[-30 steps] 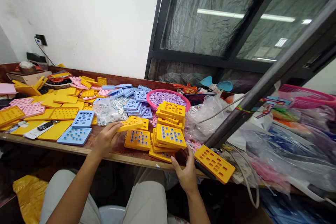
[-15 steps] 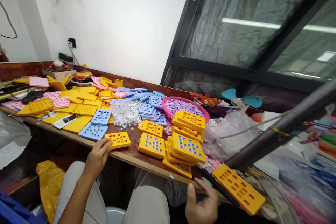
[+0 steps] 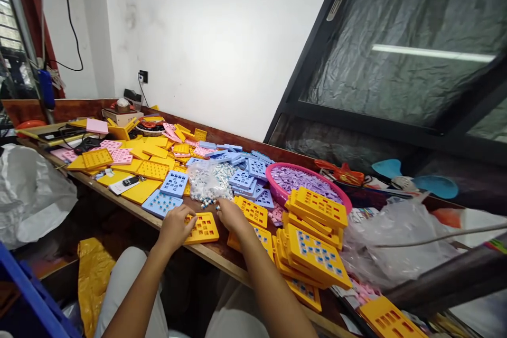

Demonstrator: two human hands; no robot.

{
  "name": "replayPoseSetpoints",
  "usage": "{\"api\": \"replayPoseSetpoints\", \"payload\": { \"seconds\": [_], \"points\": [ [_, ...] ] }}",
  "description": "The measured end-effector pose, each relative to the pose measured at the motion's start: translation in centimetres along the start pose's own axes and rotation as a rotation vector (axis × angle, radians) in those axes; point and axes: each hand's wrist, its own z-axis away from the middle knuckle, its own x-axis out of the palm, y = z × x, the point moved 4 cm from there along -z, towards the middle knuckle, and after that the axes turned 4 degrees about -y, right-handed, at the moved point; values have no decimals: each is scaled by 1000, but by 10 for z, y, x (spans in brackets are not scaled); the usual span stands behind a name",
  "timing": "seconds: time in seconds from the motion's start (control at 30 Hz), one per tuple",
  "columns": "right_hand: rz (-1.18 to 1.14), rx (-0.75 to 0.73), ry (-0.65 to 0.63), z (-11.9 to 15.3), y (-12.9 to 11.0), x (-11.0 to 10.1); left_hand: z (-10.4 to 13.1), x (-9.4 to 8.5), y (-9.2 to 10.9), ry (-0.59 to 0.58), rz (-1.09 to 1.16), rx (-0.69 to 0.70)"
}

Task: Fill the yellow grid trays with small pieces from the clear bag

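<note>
At the table's front edge lies a yellow board with square slots (image 3: 206, 228). My left hand (image 3: 177, 228) rests on its left side, fingers bent over it; whether they hold anything is hidden. My right hand (image 3: 232, 215) reaches past the board to small blue and white beads (image 3: 208, 202), fingertips at their near edge and close together. What they hold, if anything, is too small to tell. A bag of white beads (image 3: 208, 178) sits just behind. Right of my right forearm stand stacked yellow boards (image 3: 317, 253), the top one with blue and white pieces in it.
Blue boards (image 3: 243, 179) and a pink basin of purple pieces (image 3: 344, 198) lie behind. Many yellow boards (image 3: 138, 148) cover the left. A clear plastic bag (image 3: 400, 227) and a dark slanted bar (image 3: 431, 274) are at the right.
My right hand has moved from the table's front edge at the right across to the beads. The view has turned left, and my left hand remains at the slotted yellow board.
</note>
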Motion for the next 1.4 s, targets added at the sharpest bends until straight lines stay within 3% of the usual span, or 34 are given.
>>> {"api": "replayPoseSetpoints", "payload": {
  "seconds": [0.1, 0.2, 0.3, 0.4, 0.47, 0.57, 0.67, 0.73, 0.93, 1.2, 1.4],
  "points": [
    [42, 61, -9, -25, 5, 13, -38, 19, -2, -131, -37, 21],
    [60, 83, -7, -32, 7, 20, -68, 41, -8, -242, -62, 8],
    [39, 39, 11, -30, 8, 16, -83, 57, -16, -276, -32, -8],
    [-9, -40, 34, -24, 5, 9, -89, 62, -19, -281, 3, -18],
    [-61, -108, 50, -17, 0, 6, -89, 55, -17, -263, 26, -10],
    [-178, -234, 89, -8, -12, 7, -79, 30, -10, -166, 66, 10],
    [-236, -304, 115, -1, -26, 15, -54, 0, -4, 27, 139, 32],
    [-216, -278, 114, 0, -32, 22, -35, -9, -4, 89, 89, 27],
    [-181, -200, 114, -6, -37, 35, -5, 7, -17, -11, -41, -14],
    [-264, -244, 34, -13, -37, 37, -26, 19, -29, -69, -41, -50],
    [-148, -126, 75, -14, -32, 34, -36, 24, -30, -107, 5, -35]
  ]
}}
